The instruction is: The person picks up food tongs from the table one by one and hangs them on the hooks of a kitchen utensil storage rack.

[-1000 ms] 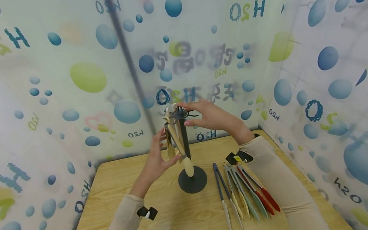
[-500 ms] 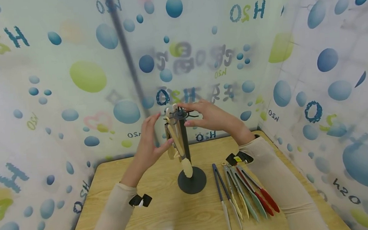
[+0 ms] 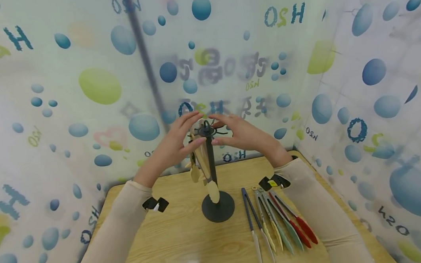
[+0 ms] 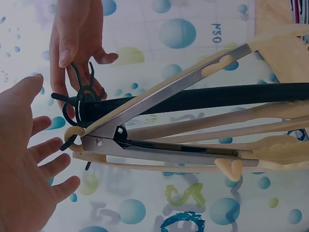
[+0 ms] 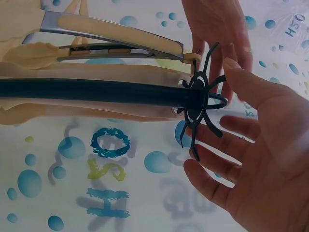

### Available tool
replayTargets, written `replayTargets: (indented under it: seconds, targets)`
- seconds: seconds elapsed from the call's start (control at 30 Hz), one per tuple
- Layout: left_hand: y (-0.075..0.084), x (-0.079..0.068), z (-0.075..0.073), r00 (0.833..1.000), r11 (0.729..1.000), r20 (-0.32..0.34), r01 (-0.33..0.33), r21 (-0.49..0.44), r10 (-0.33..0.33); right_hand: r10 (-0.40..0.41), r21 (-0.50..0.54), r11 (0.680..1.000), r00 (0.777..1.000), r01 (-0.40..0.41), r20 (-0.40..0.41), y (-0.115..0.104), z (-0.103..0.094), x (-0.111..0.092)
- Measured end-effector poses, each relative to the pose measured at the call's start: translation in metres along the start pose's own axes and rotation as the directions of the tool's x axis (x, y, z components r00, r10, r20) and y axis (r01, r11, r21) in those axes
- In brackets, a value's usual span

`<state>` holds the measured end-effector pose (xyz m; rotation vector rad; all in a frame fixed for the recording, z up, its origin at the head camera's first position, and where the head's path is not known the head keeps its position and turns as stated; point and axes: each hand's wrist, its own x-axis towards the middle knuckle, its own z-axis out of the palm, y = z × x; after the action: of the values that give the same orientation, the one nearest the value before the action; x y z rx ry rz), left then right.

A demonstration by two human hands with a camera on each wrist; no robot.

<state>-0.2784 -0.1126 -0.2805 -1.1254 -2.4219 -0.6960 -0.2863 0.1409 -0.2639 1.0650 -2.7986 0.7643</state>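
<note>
A black utensil stand (image 3: 212, 163) stands upright on the table, with a ring of hooks (image 5: 197, 99) at its top. Cream-and-metal tongs (image 4: 169, 94) hang from one hook, their arms spread apart in the left wrist view. Beside them hang other beige utensils (image 5: 120, 72), partly hidden behind the pole and tongs. My left hand (image 3: 173, 145) is at the left of the hooks, fingers loosely bent and holding nothing. On the other side my right hand (image 3: 244, 133) reaches around the hooks with relaxed, spread fingers, fingertips right at the hook ends.
Several tongs lie side by side on the wooden table (image 3: 172, 229), right of the stand's round base (image 3: 218, 212): blue-handled tongs (image 3: 257, 244), yellow-tipped ones, green-tipped ones (image 3: 295, 236) and red ones (image 3: 306, 229). A patterned curtain (image 3: 101, 85) surrounds the table.
My left hand has come away from the hanging tongs and moved up to the top of the stand, beside the hooks. The right hand stays almost where it was.
</note>
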Motion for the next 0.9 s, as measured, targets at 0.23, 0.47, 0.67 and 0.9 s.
replayTargets:
  seconds: [0.23,0.47,0.67,0.9]
  targets:
    - [-0.005,0.011,-0.001,0.977,0.992,0.182,0.117,-0.048,-0.107,0.024,0.035,0.999,1.000,-0.023,-0.019,0.001,0.002,-0.002]
    - [-0.011,0.013,0.001,0.969,0.988,0.222,0.131,-0.078,-0.111,0.016,0.050,0.999,1.000,-0.015,-0.013,0.002,0.003,-0.002]
    - [-0.014,0.014,0.003,0.965,0.978,0.222,0.171,-0.117,-0.142,0.021,0.075,0.997,0.999,-0.019,-0.025,0.004,0.004,-0.002]
    - [-0.016,0.017,0.003,0.957,0.970,0.242,0.197,-0.140,-0.160,0.011,0.084,0.996,0.999,-0.007,-0.046,0.007,0.005,-0.001]
